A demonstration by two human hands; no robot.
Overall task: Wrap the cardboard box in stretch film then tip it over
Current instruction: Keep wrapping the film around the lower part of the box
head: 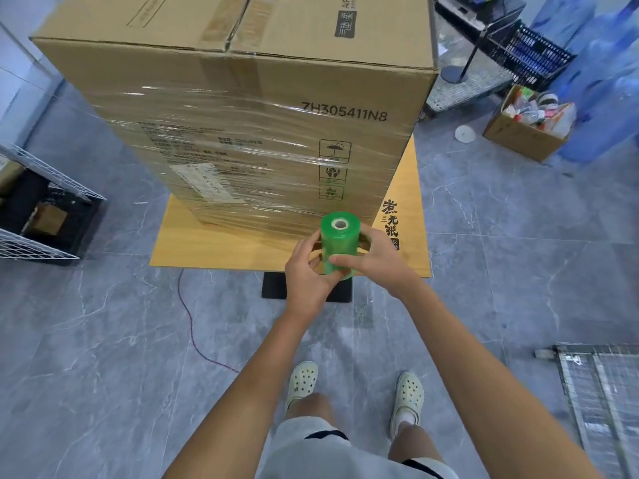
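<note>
A large cardboard box (242,108) stands upright on a low wooden table (214,243). Clear stretch film covers its lower and middle parts; the top band is bare. A green roll of stretch film (339,240) is held upright just in front of the box's near right corner, above the table's front edge. My left hand (307,271) grips the roll from the left and below. My right hand (377,257) holds it from the right, fingers across its front.
A black crate with white wire racks (45,216) sits on the floor at left. A small open carton of clutter (529,129) and blue water bottles (608,74) are at right. A red cable (193,326) runs across the grey tile floor. A metal rack (598,392) lies at the lower right.
</note>
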